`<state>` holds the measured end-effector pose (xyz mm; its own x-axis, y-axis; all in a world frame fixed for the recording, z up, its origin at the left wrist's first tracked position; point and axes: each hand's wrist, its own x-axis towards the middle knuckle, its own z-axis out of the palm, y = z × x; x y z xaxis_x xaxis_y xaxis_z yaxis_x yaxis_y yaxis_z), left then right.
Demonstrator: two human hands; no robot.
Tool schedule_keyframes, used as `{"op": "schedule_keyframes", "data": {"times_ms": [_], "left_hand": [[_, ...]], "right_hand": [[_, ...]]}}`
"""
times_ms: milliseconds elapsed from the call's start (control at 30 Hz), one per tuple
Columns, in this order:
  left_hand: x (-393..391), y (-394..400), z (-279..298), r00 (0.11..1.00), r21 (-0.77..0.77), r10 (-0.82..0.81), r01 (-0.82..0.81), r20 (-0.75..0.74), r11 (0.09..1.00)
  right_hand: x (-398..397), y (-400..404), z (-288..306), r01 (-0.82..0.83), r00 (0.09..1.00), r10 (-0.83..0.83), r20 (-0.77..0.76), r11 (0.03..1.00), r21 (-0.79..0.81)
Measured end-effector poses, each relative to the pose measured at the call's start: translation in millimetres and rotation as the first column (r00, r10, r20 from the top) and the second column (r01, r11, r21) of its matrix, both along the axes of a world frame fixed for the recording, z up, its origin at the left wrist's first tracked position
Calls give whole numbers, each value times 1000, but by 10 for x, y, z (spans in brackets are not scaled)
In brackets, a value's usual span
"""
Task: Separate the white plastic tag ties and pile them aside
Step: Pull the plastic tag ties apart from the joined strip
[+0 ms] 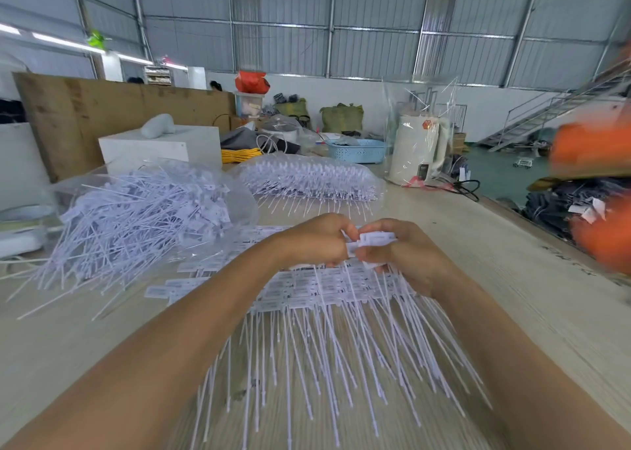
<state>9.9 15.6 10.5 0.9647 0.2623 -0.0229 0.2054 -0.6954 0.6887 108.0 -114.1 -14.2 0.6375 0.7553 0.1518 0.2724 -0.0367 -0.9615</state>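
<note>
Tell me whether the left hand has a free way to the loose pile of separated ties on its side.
Probably yes. The loose pile lies on the table to the left of the left hand, with nothing standing between them, though that hand now pinches tag ties together with the right hand.

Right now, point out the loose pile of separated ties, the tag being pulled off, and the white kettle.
Loose pile of separated ties (136,224), head view, middle of the heap.
Tag being pulled off (374,238), head view, its flat white label between both hands.
White kettle (415,149), head view, its body.
</note>
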Motion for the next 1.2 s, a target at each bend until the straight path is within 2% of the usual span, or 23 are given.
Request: {"op": "schedule_keyframes", "data": {"times_ms": [100, 267, 400, 567, 633, 700, 767, 833, 867, 900, 967, 1033, 1100, 1200], "left_hand": [[27, 30, -24, 1000, -45, 13, -12, 26, 999], [19, 112, -36, 998, 42, 67, -66, -12, 997], [-8, 131, -78, 999, -129, 30, -25, 33, 991], [11, 103, -107, 989, -265, 103, -71, 109, 962], [29, 105, -91, 989, -415, 136, -99, 62, 904], [44, 109, -69, 992, -557, 118, -126, -50, 821], [22, 132, -47, 988, -687, 48, -136, -146, 714], [-30, 157, -43, 986, -809, -73, -82, -153, 583], [-58, 159, -32, 984, -831, -116, -48, -134, 554], [-82, 163, -21, 984, -821, -122, -36, -127, 569], [-121, 181, -17, 990, -742, -32, -79, -134, 666], [-149, 227, -34, 992, -651, 62, -121, -112, 749], [-161, 262, -52, 993, -577, 82, -115, -83, 809], [-165, 264, -76, 993, -478, 100, -121, -68, 870]], "right_hand": [[-5, 10, -33, -13, 1000, 13, -6, 1000, -19], [33, 10, -18, 79, 997, -78, -15, 997, 18], [8, 6, -10, 102, 995, -103, 14, 994, 46], [-80, 8, 42, 106, 985, -123, 123, 985, 137], [-85, 10, 62, 104, 978, -136, 159, 976, 192], [-91, 11, 65, 102, 971, -141, 195, 975, 197], [-82, 17, 52, 107, 945, -157, 287, 978, 181], [-52, -26, 44, 184, 881, -227, 415, 973, 142], [7, -75, 55, 231, 869, -274, 413, 961, 152], [74, -142, 80, 266, 891, -317, 326, 945, 192], [231, -288, 169, 356, 930, -366, -26, 884, 304], [366, -394, 260, 434, 894, -341, -289, 818, 378], [430, -442, 291, 454, 877, -319, -360, 796, 401], [456, -457, 259, 431, 884, -285, -371, 804, 410]]}}
